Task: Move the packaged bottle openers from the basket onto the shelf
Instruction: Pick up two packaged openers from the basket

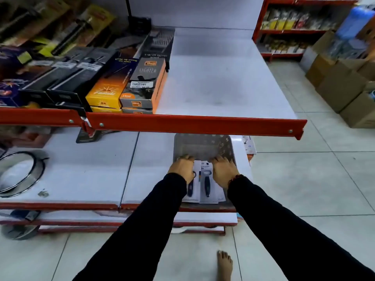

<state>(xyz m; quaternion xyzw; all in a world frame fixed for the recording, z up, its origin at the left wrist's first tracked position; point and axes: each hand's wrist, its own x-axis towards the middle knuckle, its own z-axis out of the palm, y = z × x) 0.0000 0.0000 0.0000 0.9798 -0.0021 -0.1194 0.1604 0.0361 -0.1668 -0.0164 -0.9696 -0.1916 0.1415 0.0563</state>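
A grey perforated basket stands on the lower white shelf, under the red lip of the shelf above. Inside it lie several packaged bottle openers on white cards, dark handles showing. My left hand rests palm down on the left packs, and my right hand covers the right ones. The fingers of both hands curl over the packs' far edges. The upper white shelf has a bare right half.
Boxed lighters and other boxed goods fill the upper shelf's left half. A round metal ring lies at the left of the lower shelf. Cardboard boxes stand on the tiled floor at right. A bare foot is below.
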